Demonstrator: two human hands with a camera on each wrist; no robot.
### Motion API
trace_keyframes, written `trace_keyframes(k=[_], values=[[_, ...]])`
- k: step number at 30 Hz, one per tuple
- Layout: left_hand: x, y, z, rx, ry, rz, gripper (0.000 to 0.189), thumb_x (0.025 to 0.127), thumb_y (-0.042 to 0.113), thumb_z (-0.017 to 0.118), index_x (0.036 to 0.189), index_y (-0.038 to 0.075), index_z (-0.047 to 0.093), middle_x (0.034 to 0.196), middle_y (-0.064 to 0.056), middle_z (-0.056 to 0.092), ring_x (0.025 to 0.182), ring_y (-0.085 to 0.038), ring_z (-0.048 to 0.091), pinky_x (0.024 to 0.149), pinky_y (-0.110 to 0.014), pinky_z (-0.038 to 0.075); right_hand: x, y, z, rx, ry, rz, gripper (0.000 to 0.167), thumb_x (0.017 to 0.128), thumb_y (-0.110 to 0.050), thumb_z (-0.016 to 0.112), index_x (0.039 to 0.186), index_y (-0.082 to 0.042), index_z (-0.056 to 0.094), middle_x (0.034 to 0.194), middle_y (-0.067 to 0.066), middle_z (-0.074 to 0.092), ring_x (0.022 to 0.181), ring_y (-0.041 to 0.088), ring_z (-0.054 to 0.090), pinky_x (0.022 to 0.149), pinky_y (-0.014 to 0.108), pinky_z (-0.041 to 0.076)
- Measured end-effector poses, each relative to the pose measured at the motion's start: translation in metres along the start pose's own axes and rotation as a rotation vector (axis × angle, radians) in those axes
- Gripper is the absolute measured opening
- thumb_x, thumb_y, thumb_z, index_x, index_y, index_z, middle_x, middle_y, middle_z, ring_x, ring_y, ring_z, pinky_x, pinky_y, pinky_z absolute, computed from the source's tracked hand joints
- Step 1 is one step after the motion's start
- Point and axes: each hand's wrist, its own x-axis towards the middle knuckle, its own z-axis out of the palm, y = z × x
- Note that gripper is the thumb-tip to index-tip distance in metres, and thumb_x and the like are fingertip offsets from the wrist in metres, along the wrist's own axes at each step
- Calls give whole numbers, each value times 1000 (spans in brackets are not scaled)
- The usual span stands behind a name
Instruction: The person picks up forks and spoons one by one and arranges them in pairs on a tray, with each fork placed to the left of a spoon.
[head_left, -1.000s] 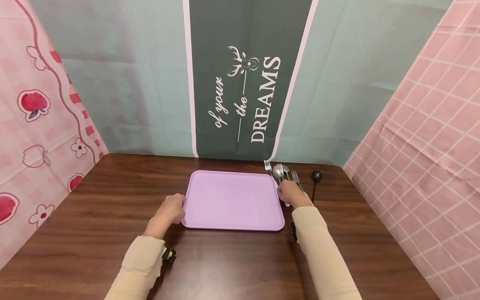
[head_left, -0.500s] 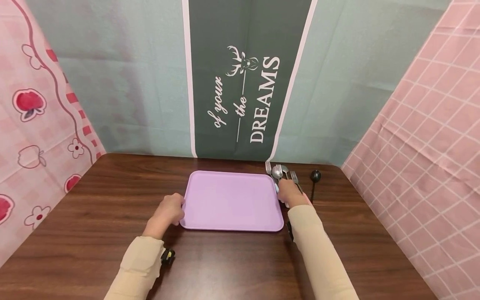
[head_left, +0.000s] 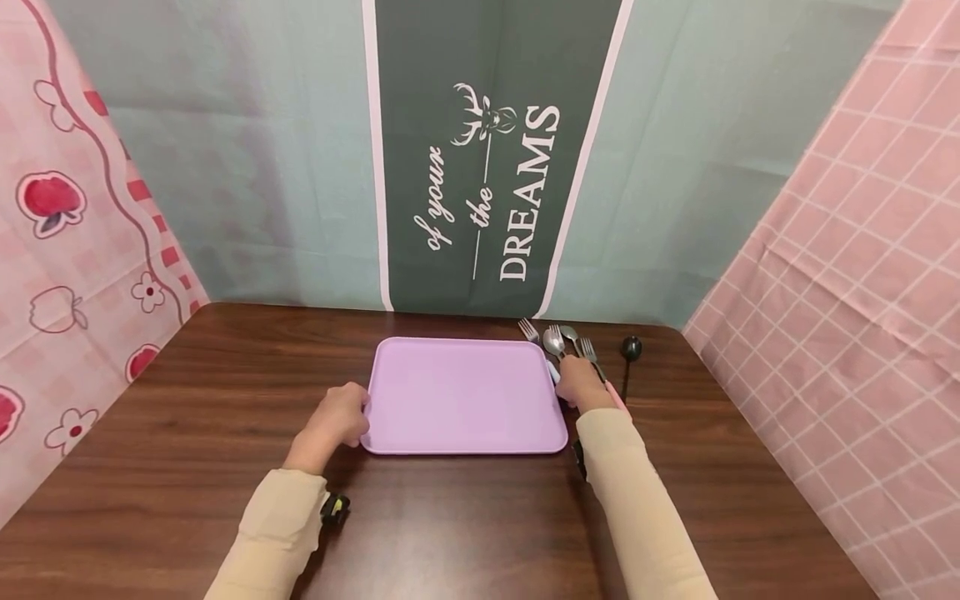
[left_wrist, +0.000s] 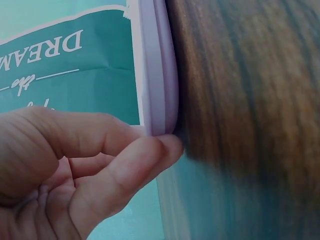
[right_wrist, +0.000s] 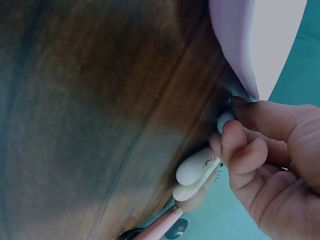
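A purple tray (head_left: 465,396) lies flat on the table between my hands. My left hand (head_left: 342,415) pinches its left edge; in the left wrist view, thumb and fingers meet at the tray rim (left_wrist: 159,90). Just off the tray's right side, my right hand (head_left: 581,383) pinches the light blue handle (right_wrist: 226,120) of a fork. The fork's tines (head_left: 528,330) point away and to the left. Beside and beneath the right hand lie a spoon (head_left: 553,342), another spoon (head_left: 569,332) and a fork with a dark neck (head_left: 588,350).
A black spoon (head_left: 632,348) lies apart to the right, near a pink handle (head_left: 617,398). White (right_wrist: 192,170) and pale handles sit close below the right fingers. Fabric walls enclose the wooden table (head_left: 465,525) at the back and both sides.
The blue-handled fork's tines have swung to the left in my right hand, and the heads of the other cutlery show more spread apart. Left hand and tray stay in place.
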Motion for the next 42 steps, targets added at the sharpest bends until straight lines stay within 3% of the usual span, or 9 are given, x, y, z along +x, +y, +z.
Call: trace_keyframes(k=[6,12,17,23,30,42], values=[[1,-2,-2,-3,15,24,14,67,-11,57,76,-2,59,66,-14,55,49,-19,55,40,-24,46,1,-1,-2,26,23,9,6,73,2,61,75,4,56,63,16,56,41,16,56,39,25,48],[-1,-4,-3,20,26,8,11,63,-11,56,67,-1,57,54,-7,55,47,-18,55,42,-24,44,1,0,-2,41,-5,16,8,74,2,60,69,2,55,56,13,56,40,16,56,39,24,47],[0,-5,-2,17,38,8,14,63,-10,55,72,-1,59,52,-5,53,45,-16,55,42,-24,44,-2,0,-3,51,-27,23,10,71,1,61,64,0,54,54,10,55,40,16,54,38,24,46],[1,-2,0,5,31,18,12,65,-10,54,64,1,56,50,-4,53,43,-15,55,40,-22,43,-3,6,-8,-13,-29,-8,16,72,-3,62,58,-4,55,49,6,54,39,13,51,41,24,43],[0,-2,-2,-3,20,-7,11,66,-11,55,70,-1,59,55,-7,54,44,-15,56,41,-23,45,-2,7,-7,-24,7,-65,22,72,-5,60,51,-6,53,42,3,50,36,12,49,44,26,43],[-1,-2,-1,-1,5,-20,11,65,-10,59,72,-2,61,58,-9,56,47,-17,56,42,-24,47,2,10,-3,35,9,17,16,74,-9,63,61,-4,56,52,6,54,45,17,51,42,28,41]])
